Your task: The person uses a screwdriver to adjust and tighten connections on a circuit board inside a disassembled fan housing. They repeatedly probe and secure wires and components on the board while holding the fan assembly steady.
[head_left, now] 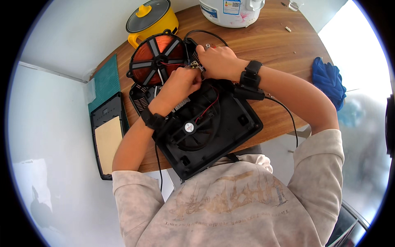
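Case (229, 126), jutting past the table's (263, 43) near edge, could tip if pressed, and its red wire (209, 107) could tear if snagged by left hand (180, 87) or right hand (222, 62), both curled narrow, hold impossible to tell, beside the coil (159, 60).

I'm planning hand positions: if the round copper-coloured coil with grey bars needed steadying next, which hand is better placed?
Probably the left hand: it is nearer the coil, by its lower right rim; the right hand sits farther to the right.
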{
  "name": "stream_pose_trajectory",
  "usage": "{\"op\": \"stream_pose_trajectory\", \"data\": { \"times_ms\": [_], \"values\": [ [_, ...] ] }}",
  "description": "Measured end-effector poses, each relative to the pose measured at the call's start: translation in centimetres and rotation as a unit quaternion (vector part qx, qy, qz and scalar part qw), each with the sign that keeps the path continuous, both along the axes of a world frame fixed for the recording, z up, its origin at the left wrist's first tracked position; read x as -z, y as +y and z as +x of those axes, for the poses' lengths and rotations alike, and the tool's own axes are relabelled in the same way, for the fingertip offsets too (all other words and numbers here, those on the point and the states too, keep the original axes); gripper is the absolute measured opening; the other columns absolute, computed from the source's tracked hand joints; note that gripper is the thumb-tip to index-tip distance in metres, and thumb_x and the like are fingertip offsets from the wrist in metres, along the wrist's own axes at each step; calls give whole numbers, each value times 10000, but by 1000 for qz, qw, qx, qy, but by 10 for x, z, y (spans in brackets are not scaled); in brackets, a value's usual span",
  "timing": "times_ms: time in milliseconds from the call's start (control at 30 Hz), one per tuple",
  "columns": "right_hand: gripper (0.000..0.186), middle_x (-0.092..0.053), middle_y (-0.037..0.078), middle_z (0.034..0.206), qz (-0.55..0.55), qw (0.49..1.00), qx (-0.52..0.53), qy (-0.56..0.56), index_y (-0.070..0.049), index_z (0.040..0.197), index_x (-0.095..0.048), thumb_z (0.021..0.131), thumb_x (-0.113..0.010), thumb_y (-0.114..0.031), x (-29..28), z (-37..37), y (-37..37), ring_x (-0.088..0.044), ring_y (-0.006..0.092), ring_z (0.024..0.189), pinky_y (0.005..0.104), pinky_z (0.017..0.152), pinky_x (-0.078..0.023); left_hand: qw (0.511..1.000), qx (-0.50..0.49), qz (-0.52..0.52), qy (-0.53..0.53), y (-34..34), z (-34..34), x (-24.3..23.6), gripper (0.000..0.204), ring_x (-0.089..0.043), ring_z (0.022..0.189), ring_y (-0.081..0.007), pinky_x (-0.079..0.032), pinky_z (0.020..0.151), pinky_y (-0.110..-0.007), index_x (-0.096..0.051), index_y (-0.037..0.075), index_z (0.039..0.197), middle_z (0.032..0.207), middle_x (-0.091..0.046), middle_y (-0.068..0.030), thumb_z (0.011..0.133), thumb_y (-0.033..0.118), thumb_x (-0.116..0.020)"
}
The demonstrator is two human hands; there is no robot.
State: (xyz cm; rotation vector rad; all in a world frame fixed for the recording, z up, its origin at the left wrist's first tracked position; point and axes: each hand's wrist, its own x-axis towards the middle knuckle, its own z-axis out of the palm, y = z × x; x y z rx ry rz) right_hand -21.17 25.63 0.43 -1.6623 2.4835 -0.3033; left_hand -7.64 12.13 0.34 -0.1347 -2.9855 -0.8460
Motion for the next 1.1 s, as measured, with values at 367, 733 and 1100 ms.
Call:
{"op": "stream_pose_trajectory", "data": {
  "times_ms": [367,733,1100],
  "values": [
    [603,-742,212,1018,20,1000,7,-13,74,1140,-538,767,-847,-286,-9,1,-1,-720,365,1033,410,823,-593,997,-44,32,-46,-2,-4,-14,144,-739,799,-242,-574,750,-336,-742,-8,960,860,-756,-128,833,58,-753],
    [603,-696,252,1024,49,990,-35,-131,11,1238,-450,783,-800,-172,-16,-15,8,-704,430,978,482,778,-566,997,-67,31,-35,7,-18,-7,164,-757,831,-225,-575,782,-322,-768,-3,995,893,-768,-137,847,62,-746],
    [674,-708,251,983,-70,979,-5,-194,-13,1425,-375,854,-690,-179,-37,-31,55,-709,390,880,464,766,-540,998,-63,-10,0,9,-12,-6,154,-718,756,-250,-562,717,-331,-676,7,986,862,-735,-118,843,38,-722]
  ]
}}
